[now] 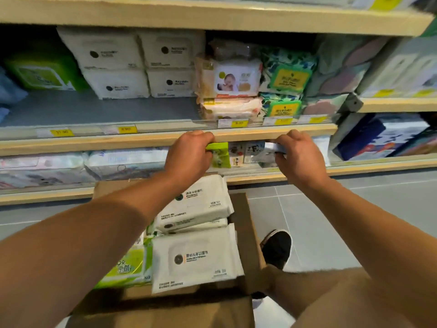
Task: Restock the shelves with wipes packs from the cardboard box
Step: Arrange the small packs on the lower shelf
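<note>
Cardboard box (246,235) sits open on grey floor, near centre, just in front of lowest shelf. Inside: white wipes packs (196,261) stacked on right, top one (198,200) tilted up at far end; green pack (127,266) beside them on left.

Both hands reach over box to far side, at lower shelf under wooden shelf edge (142,140). Left hand (189,155) w/ fingers curled round a small lime-green pack (220,155), holding it at shelf mouth. Right hand (298,155) w/ fingers curled, pinching a small pale blue-white pack (272,150) just right of green one; the two packs near each other, small printed packs btwn them on shelf.

Mid shelf above: white packs (142,65) stacked at left-centre, baby-photo packs (231,79) centre, leaf-print packs w/ yellow labels (286,76) to their right. Yellow price tags (238,123) along shelf rail. Dark shoe (276,249) on floor right of box.
</note>
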A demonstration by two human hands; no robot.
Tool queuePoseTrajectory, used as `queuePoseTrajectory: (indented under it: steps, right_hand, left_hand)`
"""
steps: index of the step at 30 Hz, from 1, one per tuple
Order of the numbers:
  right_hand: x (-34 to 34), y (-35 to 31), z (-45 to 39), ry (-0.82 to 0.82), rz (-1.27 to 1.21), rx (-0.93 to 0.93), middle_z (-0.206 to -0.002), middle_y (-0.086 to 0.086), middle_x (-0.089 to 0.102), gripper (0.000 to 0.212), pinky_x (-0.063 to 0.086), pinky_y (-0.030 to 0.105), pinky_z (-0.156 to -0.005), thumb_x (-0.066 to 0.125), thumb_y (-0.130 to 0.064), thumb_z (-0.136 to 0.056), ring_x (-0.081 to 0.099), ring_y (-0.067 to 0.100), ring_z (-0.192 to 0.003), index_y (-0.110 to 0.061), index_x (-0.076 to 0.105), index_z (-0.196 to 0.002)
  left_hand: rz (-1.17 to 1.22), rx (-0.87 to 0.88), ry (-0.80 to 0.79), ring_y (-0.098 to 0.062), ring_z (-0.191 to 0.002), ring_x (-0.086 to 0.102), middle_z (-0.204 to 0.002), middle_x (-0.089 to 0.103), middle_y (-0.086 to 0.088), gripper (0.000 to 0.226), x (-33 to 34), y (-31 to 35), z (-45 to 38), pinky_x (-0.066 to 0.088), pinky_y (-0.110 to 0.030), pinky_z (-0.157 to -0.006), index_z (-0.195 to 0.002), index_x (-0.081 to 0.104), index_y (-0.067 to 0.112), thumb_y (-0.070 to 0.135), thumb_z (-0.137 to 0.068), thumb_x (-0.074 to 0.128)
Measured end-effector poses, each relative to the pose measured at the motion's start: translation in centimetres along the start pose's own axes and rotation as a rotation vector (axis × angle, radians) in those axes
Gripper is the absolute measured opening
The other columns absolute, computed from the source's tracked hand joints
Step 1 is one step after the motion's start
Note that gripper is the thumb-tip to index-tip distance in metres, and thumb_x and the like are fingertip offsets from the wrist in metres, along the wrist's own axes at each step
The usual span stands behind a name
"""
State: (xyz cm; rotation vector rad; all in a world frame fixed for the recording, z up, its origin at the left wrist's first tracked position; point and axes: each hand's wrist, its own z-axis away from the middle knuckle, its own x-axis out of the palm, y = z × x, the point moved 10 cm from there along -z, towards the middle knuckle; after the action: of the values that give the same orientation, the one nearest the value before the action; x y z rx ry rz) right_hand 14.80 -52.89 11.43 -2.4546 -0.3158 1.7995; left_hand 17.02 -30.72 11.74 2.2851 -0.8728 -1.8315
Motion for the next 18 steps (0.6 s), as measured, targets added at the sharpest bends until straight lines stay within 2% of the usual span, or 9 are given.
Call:
queuePoseTrajectory:
  steps: [4,7,14,18]
  right_hand:
    - [2.9,3.4,-0.8,-0.040,0.036,0.035,-0.094,0.013,0.061,0.018,0.051,0.043,-0.066,0.066,-0.006,-0.081,0.053,0.038,-0.093,-0.005,0.067,-0.099]
    - [6.1,5.0,-1.6,-0.090,0.048,0.034,-0.097,0.014,0.062,0.018,0.051,0.043,-0.069,0.068,-0.006,-0.081,0.053,0.038,-0.093,-0.005,0.067,-0.099]
    - [14.8,7.5,-4.2,-0.172,0.095,0.012,-0.095,0.014,0.061,0.016,0.052,0.045,-0.068,0.067,-0.009,-0.083,0.053,0.035,-0.089,-0.006,0.067,-0.098]
    - [19.1,8.5,-5.6,-0.213,0.117,0.009,-0.098,0.011,0.061,0.019,0.048,0.040,-0.070,0.064,-0.015,-0.088,0.052,0.031,-0.089,-0.010,0.066,-0.106]
  left_hand:
    - [0.002,0.018,-0.073,-0.027,-0.090,0.057,-0.093,0.064,-0.003,0.012,4.5,0.7,-1.6,0.049,-0.038,-0.073,-0.092,0.065,0.017,0.014,-0.080,0.065]
    - [0.006,0.021,-0.107,-0.024,-0.088,0.056,-0.093,0.064,-0.002,0.009,7.5,0.5,-2.5,0.046,-0.034,-0.071,-0.089,0.064,0.017,0.013,-0.081,0.064]
    - [-0.006,-0.023,-0.188,-0.027,-0.087,0.055,-0.087,0.061,-0.003,0.008,13.5,-2.3,-5.3,0.044,-0.035,-0.070,-0.084,0.063,0.017,0.012,-0.078,0.064]
    - [-0.022,-0.031,-0.243,-0.021,-0.081,0.050,-0.084,0.058,-0.001,0.008,16.4,-3.9,-7.0,0.031,-0.029,-0.068,-0.084,0.063,0.017,0.011,-0.080,0.063]
